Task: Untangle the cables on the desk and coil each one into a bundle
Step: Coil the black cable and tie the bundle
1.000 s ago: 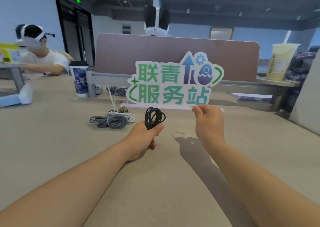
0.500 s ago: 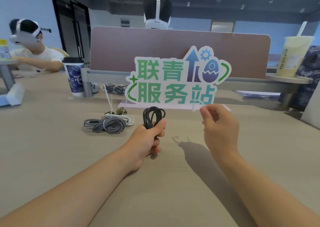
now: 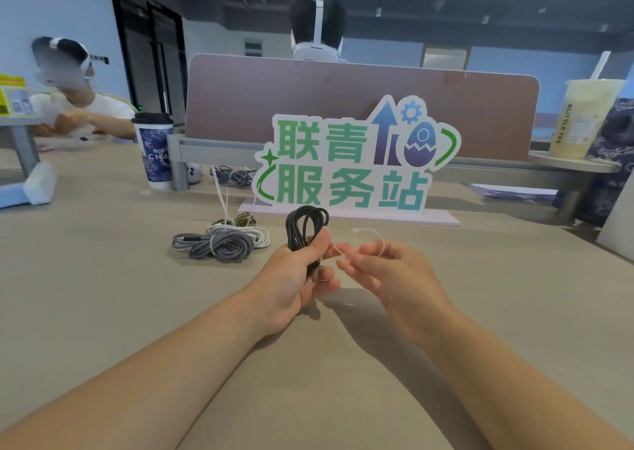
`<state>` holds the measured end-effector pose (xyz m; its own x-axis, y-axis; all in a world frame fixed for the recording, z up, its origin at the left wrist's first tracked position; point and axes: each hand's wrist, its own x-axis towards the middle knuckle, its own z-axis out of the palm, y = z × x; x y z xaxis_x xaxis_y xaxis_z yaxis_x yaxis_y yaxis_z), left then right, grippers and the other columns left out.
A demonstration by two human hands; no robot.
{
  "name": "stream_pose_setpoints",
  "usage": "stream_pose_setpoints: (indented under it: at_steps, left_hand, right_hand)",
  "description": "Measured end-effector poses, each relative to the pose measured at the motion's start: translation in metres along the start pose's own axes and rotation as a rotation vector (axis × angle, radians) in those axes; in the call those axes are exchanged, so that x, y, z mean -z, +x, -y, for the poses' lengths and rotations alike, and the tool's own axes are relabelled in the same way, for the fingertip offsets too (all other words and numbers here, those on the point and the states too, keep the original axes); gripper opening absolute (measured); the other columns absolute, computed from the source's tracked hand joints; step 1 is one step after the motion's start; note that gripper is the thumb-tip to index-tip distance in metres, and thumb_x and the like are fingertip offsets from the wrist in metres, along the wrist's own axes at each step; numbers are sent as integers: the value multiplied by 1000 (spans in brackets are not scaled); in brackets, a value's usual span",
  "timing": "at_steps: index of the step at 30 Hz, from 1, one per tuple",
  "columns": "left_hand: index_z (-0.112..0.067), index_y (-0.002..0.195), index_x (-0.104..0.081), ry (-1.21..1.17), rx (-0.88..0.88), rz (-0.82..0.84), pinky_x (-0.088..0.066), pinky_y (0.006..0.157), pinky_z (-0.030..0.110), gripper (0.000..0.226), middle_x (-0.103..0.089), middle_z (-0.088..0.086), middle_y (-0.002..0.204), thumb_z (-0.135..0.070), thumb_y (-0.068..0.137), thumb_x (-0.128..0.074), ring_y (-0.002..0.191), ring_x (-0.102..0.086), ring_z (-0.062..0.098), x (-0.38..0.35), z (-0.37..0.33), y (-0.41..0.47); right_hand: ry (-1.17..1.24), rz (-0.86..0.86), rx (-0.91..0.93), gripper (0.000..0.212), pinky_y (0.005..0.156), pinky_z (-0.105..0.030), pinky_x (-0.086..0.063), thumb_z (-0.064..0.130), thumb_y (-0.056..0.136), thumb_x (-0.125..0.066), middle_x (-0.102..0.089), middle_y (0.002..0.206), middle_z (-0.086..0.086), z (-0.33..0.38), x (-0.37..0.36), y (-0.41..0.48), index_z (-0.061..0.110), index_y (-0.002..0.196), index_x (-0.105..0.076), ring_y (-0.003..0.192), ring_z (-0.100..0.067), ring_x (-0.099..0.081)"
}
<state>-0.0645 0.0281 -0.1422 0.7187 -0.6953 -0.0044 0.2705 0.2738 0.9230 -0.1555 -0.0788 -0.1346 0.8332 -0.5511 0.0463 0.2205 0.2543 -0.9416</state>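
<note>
My left hand (image 3: 295, 279) is closed around the lower part of a coiled black cable (image 3: 306, 225). My thumb presses across the front of the strands, and the loops stand up out of my fist toward twelve o'clock. I hold it over the beige desk (image 3: 103, 295).

At three o'clock from it, just beside it, my right hand (image 3: 394, 274) has its fingers curled. The thumb and fingertips pinch a thin white zip tie (image 3: 368, 232), which arcs up over my fingers. One end of the tie runs toward my left thumb, but I cannot tell whether it touches the cable.

At ten o'clock from my hands, a grey braided cable bundle (image 3: 219, 245) lies on the desk, bound at its middle. A coiled white cable (image 3: 257, 235) touches its far side, and small olive braided bundles (image 3: 244, 218) sit just behind them.

At twelve o'clock stands a sign with green characters (image 3: 353, 161). A lidded blue paper cup (image 3: 153, 151) stands farther off at ten o'clock. A pale yellow drink cup (image 3: 583, 120) is far off at two o'clock.
</note>
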Motion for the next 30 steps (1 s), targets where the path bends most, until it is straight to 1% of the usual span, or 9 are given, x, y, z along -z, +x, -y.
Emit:
stream_pose_setpoints:
  at_steps: [2,4,8,11,15,19,23,26,30]
  left_hand:
    - [-2,85,-65,12,-14,-10,-50,49,19,31,-55,-4,54,-31,91,-55,49,-42,7,1,0,1]
    - [-3,85,-63,21,-34,-34,-49,49,19,29,-53,-4,57,-30,91,-56,48,-41,7,2,0,2]
    - [-3,85,-65,82,-56,-59,-49,49,19,29,-53,-3,59,-30,90,-57,48,-41,7,3,2,4]
    - [-9,86,-73,213,-57,-73,-45,53,24,33,-54,5,70,-38,90,-58,44,-44,6,8,6,6]
    - [-15,86,-76,351,-49,-79,-37,59,32,33,-34,-2,55,-40,92,-55,39,-43,7,8,7,5]
    - [-16,84,-69,388,-55,-160,-40,55,30,29,-37,-2,57,-41,90,-57,47,-48,12,8,7,5]
    - [-16,86,-58,381,-30,-213,-32,52,26,29,-43,0,66,-45,87,-60,48,-45,14,14,4,10]
    - [-13,91,-58,280,-23,-138,-29,52,25,29,-44,1,72,-41,86,-63,42,-35,8,12,2,10]
    - [-15,82,-56,109,78,-15,-31,45,20,34,-47,-4,64,-49,83,-61,43,-26,7,5,-5,3]
  right_hand:
    - [-209,-21,-4,10,58,-23,-53,-1,83,-65,-71,80,-7,0,1,0,6,84,-57,70,-16,-70]
    - [-338,-92,14,7,50,-23,-45,9,82,-69,-67,77,-3,2,3,2,9,86,-62,58,-11,-62]
    - [-142,-128,3,5,41,-20,-41,6,86,-63,-66,74,-4,10,6,3,4,90,-62,44,-9,-49]
    - [24,-140,20,11,46,-20,-47,12,93,-56,-56,63,-4,16,7,3,3,90,-61,47,-13,-54]
    - [-236,-216,141,23,51,-26,-46,23,96,-50,-51,62,-4,16,9,3,7,89,-64,50,-14,-51]
    - [-325,-298,309,21,48,-23,-46,20,96,-51,-54,63,-5,15,10,2,9,84,-65,48,-10,-51]
    - [-365,-321,358,21,51,-23,-47,18,96,-50,-57,67,-6,18,15,4,10,82,-64,52,-11,-53]
    - [-395,-286,364,21,52,-24,-48,15,95,-51,-57,64,-5,15,15,5,9,81,-64,52,-10,-53]
    - [-445,-258,378,20,52,-21,-49,15,95,-51,-59,64,-4,11,15,6,9,82,-65,51,-6,-54]
